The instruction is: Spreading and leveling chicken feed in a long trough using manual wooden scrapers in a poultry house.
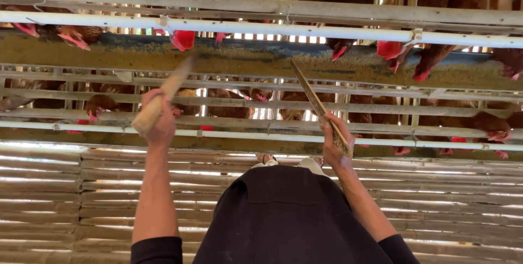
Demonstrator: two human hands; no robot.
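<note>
My left hand (159, 116) grips a thick wooden handle (166, 92) that points up and right into the feed trough (261, 60). My right hand (335, 141) holds a thin flat wooden stick (316, 103), whose far tip also reaches the trough. The trough is a long channel filled with yellowish feed and runs across the whole view. Brown hens (229, 109) with red combs poke their heads through the bars above and below it. My dark apron (289, 215) fills the bottom centre.
White pipes (283, 29) run along the cage rows above the trough and below it. Bamboo slat cages stand in tiers behind. A slatted bamboo floor (71, 198) lies under me. My feet show just past the apron.
</note>
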